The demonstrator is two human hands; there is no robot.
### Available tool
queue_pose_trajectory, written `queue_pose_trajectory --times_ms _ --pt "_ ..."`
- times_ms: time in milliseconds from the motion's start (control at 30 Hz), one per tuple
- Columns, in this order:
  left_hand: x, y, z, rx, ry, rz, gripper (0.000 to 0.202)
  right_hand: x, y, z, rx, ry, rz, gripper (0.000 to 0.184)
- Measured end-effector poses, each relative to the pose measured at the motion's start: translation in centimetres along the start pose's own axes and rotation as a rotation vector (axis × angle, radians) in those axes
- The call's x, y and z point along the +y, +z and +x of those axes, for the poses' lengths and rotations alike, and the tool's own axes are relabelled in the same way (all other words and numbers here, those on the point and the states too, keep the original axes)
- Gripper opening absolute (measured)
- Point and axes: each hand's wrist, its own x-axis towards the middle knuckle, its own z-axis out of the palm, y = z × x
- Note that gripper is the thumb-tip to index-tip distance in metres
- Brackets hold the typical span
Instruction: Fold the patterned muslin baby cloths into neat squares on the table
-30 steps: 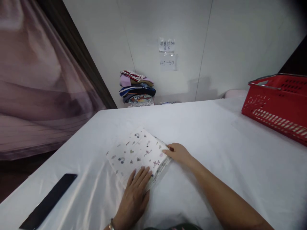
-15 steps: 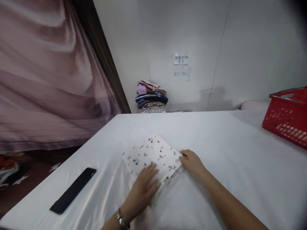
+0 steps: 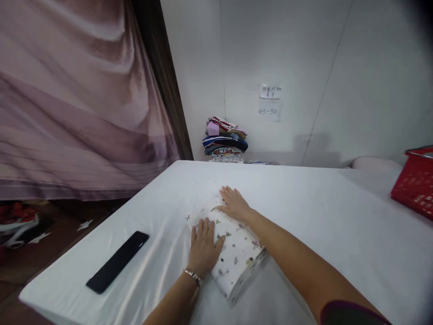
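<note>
A folded white cloth [image 3: 237,250] with small printed motifs lies on the white-covered table [image 3: 304,216], its layered edge facing me on the lower right. My left hand [image 3: 204,248] rests flat on the cloth's left side, fingers spread, a silver bracelet at the wrist. Across the far corner lies my right hand [image 3: 235,204], palm down with the fingers stretched out, partly hiding the cloth. Neither hand grips anything.
On the table's left is a black flat phone-like object [image 3: 118,262]. A stack of folded fabrics [image 3: 225,140] stands beyond the far edge by the wall. A red basket [image 3: 416,183] sits far right; a pink curtain [image 3: 84,99] hangs left.
My right hand has let go of the cloth's right corner and moved to its far edge, lying flat. My left hand still presses the cloth. The view has shifted slightly left.
</note>
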Motion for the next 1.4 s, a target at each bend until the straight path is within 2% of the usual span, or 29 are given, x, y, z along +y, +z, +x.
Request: queue_pose_trajectory --times_ms 100,233,367,467,567,633,733,833,933,1000,1100,1167,1300,1400 --pt "-0.2 0.2 -0.2 -0.017 0.023 -0.007 0.059 2.8 1.5 1.0 -0.101 0.13 -0.012 0.073" --pt "-0.1 0.1 -0.4 -0.028 0.017 -0.045 0.06 4.4 2.7 1.1 -0.119 0.128 0.038 0.077" --pt "-0.9 -1.4 1.0 -0.028 -0.017 -0.118 0.058 4.6 2.8 1.0 -0.121 0.127 0.085 0.08" --pt "-3.0 -2.0 3.1 0.014 -0.109 -0.112 0.06 4.6 2.8 0.9 -0.13 0.137 0.083 0.079" --pt "-5.2 -0.8 4.6 -0.146 -0.279 -0.181 0.066 4.7 2.8 0.8 -0.144 0.145 0.084 0.077" --pt "-6.0 0.4 4.9 -0.19 -0.331 -0.231 0.067 4.5 2.8 0.8 -0.152 0.151 0.092 0.077" --pt "-6.1 1.3 4.9 -0.155 -0.348 -0.293 0.067 4.1 2.5 0.9 -0.158 0.156 0.137 0.078" --pt "-6.3 0.9 5.0 -0.111 -0.414 -0.509 0.063 3.9 1.3 0.6 -0.14 0.224 0.296 0.079" --pt "-7.2 -0.4 4.5 -0.039 -0.562 -0.784 0.056 4.6 -0.1 -1.1 -0.039 0.392 0.49 0.081" --pt "-7.9 -1.2 3.6 -0.024 -0.681 -0.881 0.055 5.5 -0.9 -3.1 -0.014 0.484 0.565 0.083" --pt "-8.2 -1.9 2.1 -0.081 -0.818 -1.022 0.055 6.8 -1.5 -6.6 -0.045 0.563 0.566 0.076" --pt "-7.9 -2.0 1.7 -0.145 -0.862 -1.138 0.051 7.0 -1.8 -8.8 -0.044 0.626 0.502 0.07" --pt "-7.2 -2.3 2.7 -0.236 -0.919 -1.336 0.029 6.1 -2.4 -11.3 -0.061 0.72 0.418 0.062" --pt "-7.1 -2.8 4.2 -0.271 -0.965 -1.411 0.02 5.1 -2.9 -11.9 -0.134 0.767 0.495 0.056"
